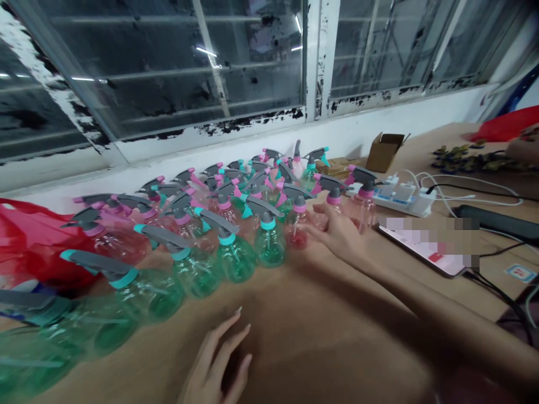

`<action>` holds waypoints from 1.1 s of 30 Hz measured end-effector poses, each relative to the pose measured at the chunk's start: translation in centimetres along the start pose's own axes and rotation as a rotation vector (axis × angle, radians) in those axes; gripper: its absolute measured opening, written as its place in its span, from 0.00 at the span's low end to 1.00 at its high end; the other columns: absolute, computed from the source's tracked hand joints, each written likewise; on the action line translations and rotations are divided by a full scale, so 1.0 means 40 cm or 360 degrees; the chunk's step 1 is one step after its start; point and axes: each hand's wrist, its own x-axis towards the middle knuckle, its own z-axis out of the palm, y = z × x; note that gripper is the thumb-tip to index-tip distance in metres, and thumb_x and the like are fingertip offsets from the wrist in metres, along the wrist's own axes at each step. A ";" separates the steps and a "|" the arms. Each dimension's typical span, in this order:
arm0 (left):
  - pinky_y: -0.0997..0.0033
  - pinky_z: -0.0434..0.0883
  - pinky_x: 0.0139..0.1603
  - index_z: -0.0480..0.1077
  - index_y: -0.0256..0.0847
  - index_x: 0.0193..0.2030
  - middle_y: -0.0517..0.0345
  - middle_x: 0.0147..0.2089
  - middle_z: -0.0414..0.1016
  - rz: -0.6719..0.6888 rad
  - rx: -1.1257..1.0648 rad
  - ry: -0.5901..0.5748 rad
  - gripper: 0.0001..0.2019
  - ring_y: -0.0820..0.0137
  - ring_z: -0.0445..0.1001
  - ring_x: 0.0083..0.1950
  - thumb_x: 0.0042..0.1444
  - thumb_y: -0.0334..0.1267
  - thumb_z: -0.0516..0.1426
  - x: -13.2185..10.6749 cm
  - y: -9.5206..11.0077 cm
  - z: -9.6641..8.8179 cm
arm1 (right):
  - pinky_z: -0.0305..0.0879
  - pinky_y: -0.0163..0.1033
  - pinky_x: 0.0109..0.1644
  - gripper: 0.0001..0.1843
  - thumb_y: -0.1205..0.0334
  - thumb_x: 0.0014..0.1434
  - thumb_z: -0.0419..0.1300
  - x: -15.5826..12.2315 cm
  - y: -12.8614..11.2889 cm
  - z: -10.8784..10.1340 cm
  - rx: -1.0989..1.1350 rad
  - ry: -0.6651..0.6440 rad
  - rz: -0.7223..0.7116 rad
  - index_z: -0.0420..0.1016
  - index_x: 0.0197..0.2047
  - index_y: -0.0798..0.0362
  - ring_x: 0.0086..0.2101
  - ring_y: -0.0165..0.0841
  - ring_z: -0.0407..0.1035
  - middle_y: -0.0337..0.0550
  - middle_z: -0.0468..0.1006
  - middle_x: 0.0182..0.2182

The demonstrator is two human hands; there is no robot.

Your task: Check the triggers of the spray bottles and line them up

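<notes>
Several small spray bottles stand in rows on a brown table [320, 336], green ones [236, 255] in front and pink ones [297, 230] behind, all with grey triggers. My right hand [337, 230] reaches across to the right end of the rows. Its fingers are spread against a pink bottle [364, 207] and hold nothing. My left hand [217, 367] rests flat on the table at the bottom, fingers stretched out, apart from the bottles.
A red plastic bag [29, 241] lies at the left. A phone [425, 247], a white power strip [400, 196] with cables and a small open cardboard box [383, 151] sit at the right. A window and white wall run behind the bottles.
</notes>
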 end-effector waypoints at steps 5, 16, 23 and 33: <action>0.60 0.73 0.51 0.63 0.50 0.56 0.54 0.56 0.70 0.0009 -0.0065 0.0025 0.14 0.61 0.75 0.51 0.64 0.40 0.51 0.023 0.034 -0.003 | 0.68 0.49 0.36 0.34 0.38 0.55 0.56 0.026 0.008 0.048 -0.0050 -0.0070 -0.0012 0.63 0.57 0.52 0.33 0.47 0.76 0.52 0.80 0.40; 0.62 0.73 0.51 0.62 0.49 0.56 0.53 0.53 0.71 0.0003 -0.0228 -0.0029 0.14 0.63 0.74 0.52 0.64 0.37 0.50 0.038 0.073 0.015 | 0.66 0.46 0.34 0.32 0.38 0.55 0.55 0.026 0.010 -0.003 -0.0184 -0.0248 -0.0075 0.67 0.53 0.55 0.37 0.51 0.75 0.56 0.79 0.41; 0.61 0.72 0.52 0.62 0.50 0.54 0.56 0.53 0.71 -0.0084 -0.0459 -0.0058 0.14 0.63 0.73 0.53 0.62 0.35 0.52 0.062 0.107 0.026 | 0.59 0.40 0.26 0.31 0.36 0.55 0.54 -0.058 -0.010 -0.072 -0.0264 -0.0331 -0.0092 0.66 0.50 0.55 0.29 0.47 0.74 0.49 0.78 0.31; 0.41 0.61 0.60 0.41 0.45 0.67 0.41 0.65 0.55 -0.0178 -0.1037 -0.0091 0.43 0.49 0.59 0.64 0.50 0.37 0.61 0.087 0.173 0.075 | 0.67 0.47 0.30 0.29 0.34 0.52 0.56 -0.318 -0.143 -0.080 -0.0094 -0.0213 -0.0474 0.69 0.37 0.54 0.31 0.46 0.73 0.52 0.75 0.32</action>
